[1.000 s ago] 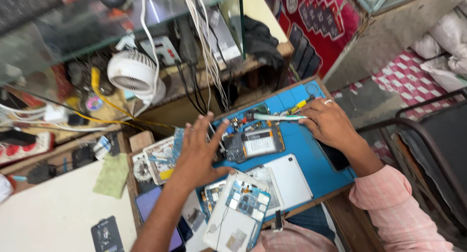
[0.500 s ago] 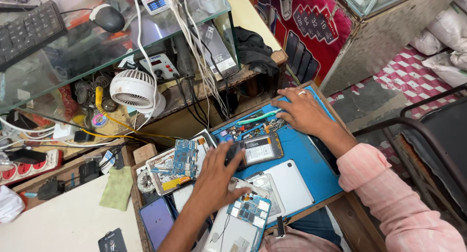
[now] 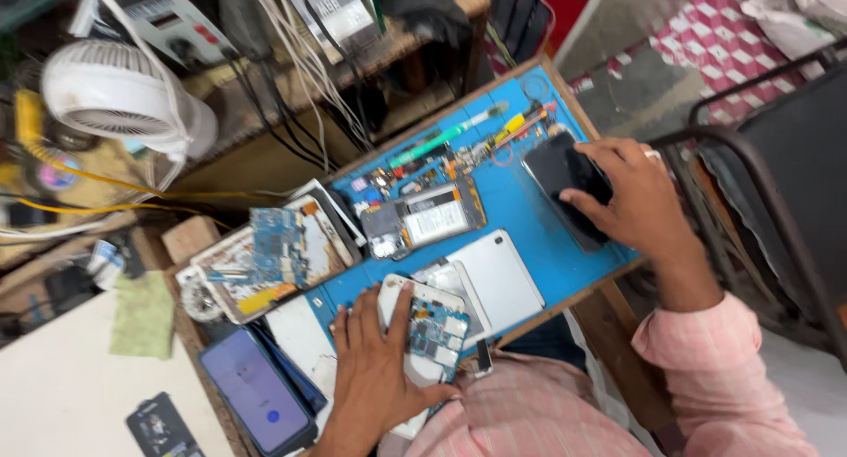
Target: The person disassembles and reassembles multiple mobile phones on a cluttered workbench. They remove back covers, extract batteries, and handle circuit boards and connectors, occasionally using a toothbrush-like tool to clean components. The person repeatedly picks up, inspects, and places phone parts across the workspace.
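My left hand (image 3: 375, 369) lies flat, fingers spread, on an opened phone (image 3: 432, 320) with a bare blue circuit board at the near edge of the blue work mat (image 3: 529, 236). My right hand (image 3: 631, 201) rests on a black phone (image 3: 556, 175) at the mat's right side, fingers curled over its dark screen. Between the hands lie a disassembled phone with a white battery (image 3: 432, 219) and a silver back cover (image 3: 498, 276). Screwdrivers and tweezers (image 3: 468, 135) lie along the mat's far edge.
A white desk fan (image 3: 110, 95) stands at the far left, with hanging cables (image 3: 300, 60) beside it. Opened phones and circuit boards (image 3: 273, 250) crowd the mat's left. A lit phone (image 3: 256, 391) lies near left. A dark chair frame (image 3: 759, 175) stands at the right.
My right hand moved from the tools at the mat's far edge down onto the black phone. My left hand slid nearer, onto the opened phone. The camera came closer.
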